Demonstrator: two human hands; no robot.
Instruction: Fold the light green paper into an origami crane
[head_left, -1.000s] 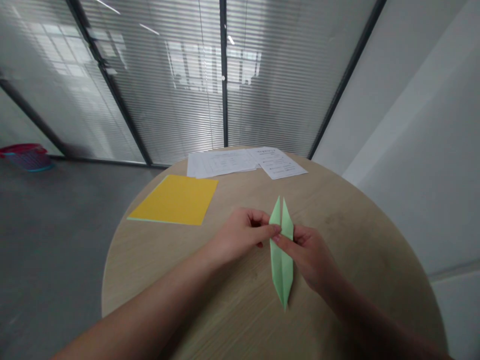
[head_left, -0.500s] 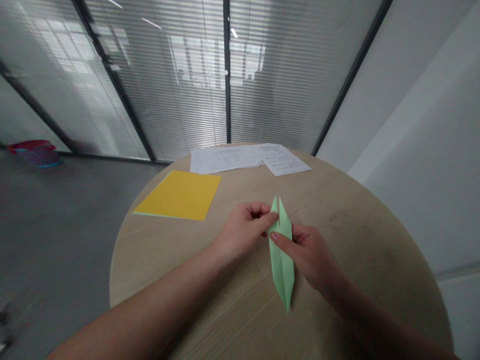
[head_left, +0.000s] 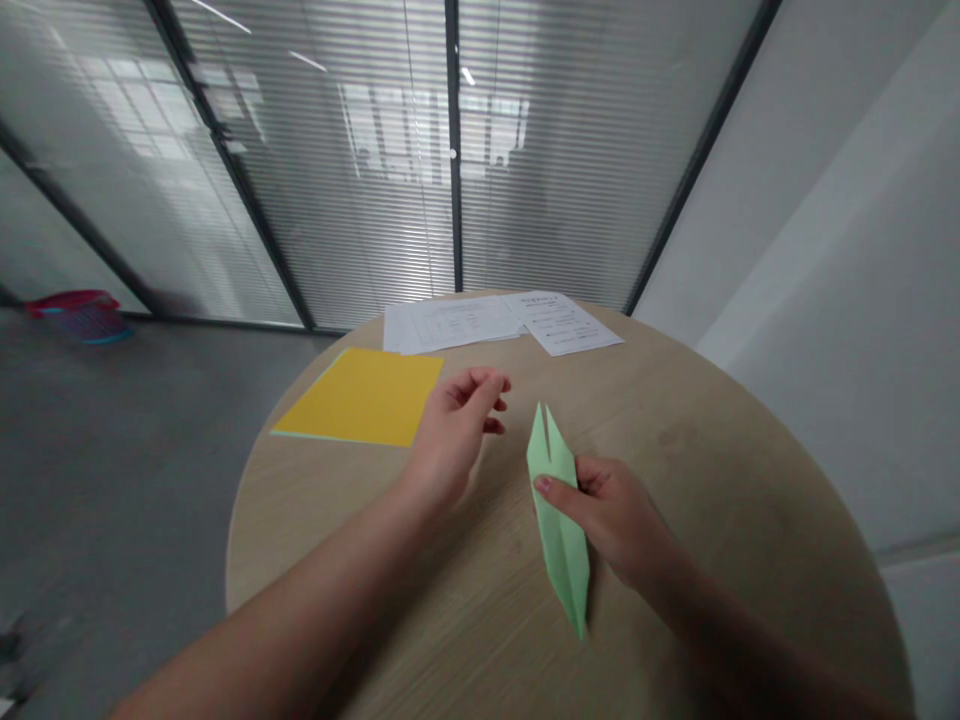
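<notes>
A light green sheet of paper (head_left: pixel 564 540) is folded into a long narrow shape, pointed at the bottom and split into two points at the top. My right hand (head_left: pixel 611 510) grips it from the right, thumb across its front and fingers behind, where they are hidden. My left hand (head_left: pixel 457 425) is apart from the folded paper, to its upper left. Its fingers are loosely bent with gaps between them, thumb near the index finger, and nothing shows in it. It hovers beside the right edge of a yellow sheet of paper (head_left: pixel 360 395).
The round wooden table (head_left: pixel 712 450) carries printed white sheets (head_left: pixel 457 322) at its far edge. A green edge shows under the yellow sheet. Behind stands a glass partition with blinds (head_left: pixel 375 200). A red and blue basket (head_left: pixel 86 318) is on the floor at left.
My left hand has let go of the folded green paper and moved left and slightly up. My right hand still holds it; its upper end has tilted a little to the left.
</notes>
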